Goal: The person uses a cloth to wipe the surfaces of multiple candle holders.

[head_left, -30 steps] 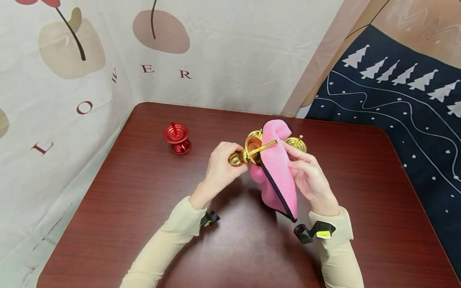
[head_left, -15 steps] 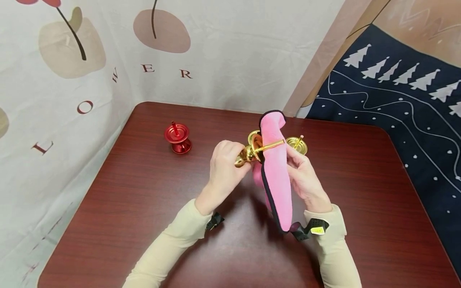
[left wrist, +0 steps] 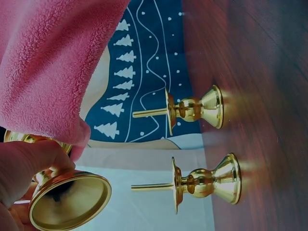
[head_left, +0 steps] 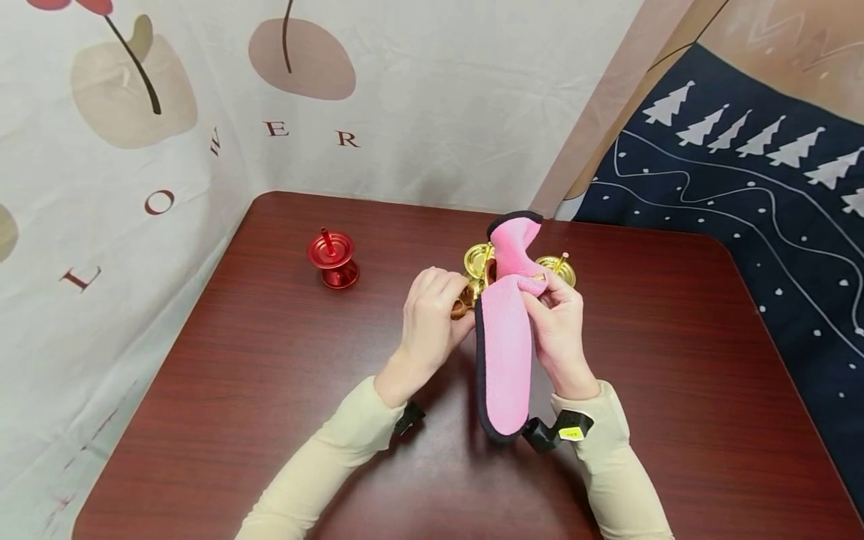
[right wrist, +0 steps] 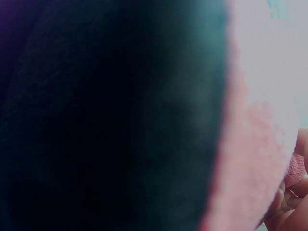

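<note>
My left hand (head_left: 432, 322) grips a shiny gold candlestick (left wrist: 72, 202) by its lower part, tilted on its side above the table. Its hollow base shows in the left wrist view. A pink cloth (head_left: 506, 360) with black edging drapes over the candlestick's upper part and hangs toward me. With thumb and fingers, my right hand (head_left: 560, 322) pinches the cloth around the candlestick's thin spike, whose gold tip barely shows. Cloth hides most of the drip dish. In the right wrist view, the cloth's blurred dark edging fills most of the picture.
Two more gold candlesticks (left wrist: 192, 109) stand upright on the table just behind the hands. A red candlestick (head_left: 331, 259) stands at the back left of the dark reddish wooden table (head_left: 270, 390). Printed fabric hangs (head_left: 432, 97) behind the table.
My right hand has moved left and now wraps the cloth over the spike, which lay bare on top of it before. The left hand has shifted slightly right with the candlestick.
</note>
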A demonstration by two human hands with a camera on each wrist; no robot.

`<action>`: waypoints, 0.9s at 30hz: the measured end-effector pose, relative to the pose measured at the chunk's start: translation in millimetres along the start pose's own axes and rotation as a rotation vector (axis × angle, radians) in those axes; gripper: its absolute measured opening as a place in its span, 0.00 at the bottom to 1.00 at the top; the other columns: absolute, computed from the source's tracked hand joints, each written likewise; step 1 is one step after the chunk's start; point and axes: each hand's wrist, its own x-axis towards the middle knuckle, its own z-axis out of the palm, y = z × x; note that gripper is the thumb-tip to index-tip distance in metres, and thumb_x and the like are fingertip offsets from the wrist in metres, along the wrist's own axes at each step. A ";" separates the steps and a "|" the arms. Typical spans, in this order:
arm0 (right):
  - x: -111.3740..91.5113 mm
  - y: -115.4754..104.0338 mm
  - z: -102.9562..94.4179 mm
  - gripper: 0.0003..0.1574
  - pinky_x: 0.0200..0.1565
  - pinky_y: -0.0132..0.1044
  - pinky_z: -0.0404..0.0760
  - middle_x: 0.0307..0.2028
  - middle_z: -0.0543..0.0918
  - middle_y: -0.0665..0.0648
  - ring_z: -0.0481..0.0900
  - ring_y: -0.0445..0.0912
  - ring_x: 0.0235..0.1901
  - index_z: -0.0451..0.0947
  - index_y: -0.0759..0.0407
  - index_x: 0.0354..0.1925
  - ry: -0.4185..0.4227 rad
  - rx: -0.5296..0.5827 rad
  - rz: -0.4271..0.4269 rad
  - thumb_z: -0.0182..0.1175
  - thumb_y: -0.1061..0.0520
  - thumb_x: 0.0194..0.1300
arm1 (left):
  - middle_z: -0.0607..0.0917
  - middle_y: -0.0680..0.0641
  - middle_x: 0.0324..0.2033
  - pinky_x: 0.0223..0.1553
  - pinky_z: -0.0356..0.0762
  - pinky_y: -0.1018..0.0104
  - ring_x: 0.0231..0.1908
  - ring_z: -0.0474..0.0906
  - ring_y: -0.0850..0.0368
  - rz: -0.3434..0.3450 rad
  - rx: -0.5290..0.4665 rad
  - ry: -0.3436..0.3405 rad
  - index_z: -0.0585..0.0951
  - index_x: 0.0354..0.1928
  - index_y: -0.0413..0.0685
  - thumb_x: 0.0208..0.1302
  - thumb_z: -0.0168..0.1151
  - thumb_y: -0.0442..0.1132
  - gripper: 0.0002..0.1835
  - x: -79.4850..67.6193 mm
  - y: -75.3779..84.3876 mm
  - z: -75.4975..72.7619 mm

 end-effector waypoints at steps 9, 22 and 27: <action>9.2 -12.8 -13.6 0.22 0.26 0.26 0.75 0.28 0.80 0.54 0.75 0.41 0.26 0.84 0.60 0.32 0.014 0.174 -0.041 0.52 0.80 0.51 | 0.80 0.48 0.28 0.47 0.68 0.57 0.35 0.73 0.51 -0.056 -0.040 -0.059 0.79 0.31 0.41 0.35 0.70 0.33 0.15 -0.8 -5.4 -1.9; 6.0 -7.4 -15.1 0.21 0.32 0.26 0.77 0.31 0.80 0.53 0.77 0.40 0.30 0.83 0.58 0.33 -0.052 0.188 0.061 0.53 0.79 0.54 | 0.79 0.46 0.28 0.45 0.68 0.55 0.36 0.72 0.50 -0.107 -0.066 -0.003 0.79 0.30 0.41 0.37 0.68 0.32 0.13 3.8 -6.6 -6.2; 2.2 -2.3 -9.8 0.17 0.41 0.27 0.78 0.35 0.81 0.52 0.77 0.40 0.35 0.82 0.55 0.39 -0.107 0.053 0.007 0.67 0.70 0.51 | 0.79 0.46 0.28 0.47 0.67 0.56 0.36 0.72 0.49 -0.082 -0.038 0.004 0.78 0.29 0.42 0.38 0.69 0.33 0.12 4.1 -5.0 -4.9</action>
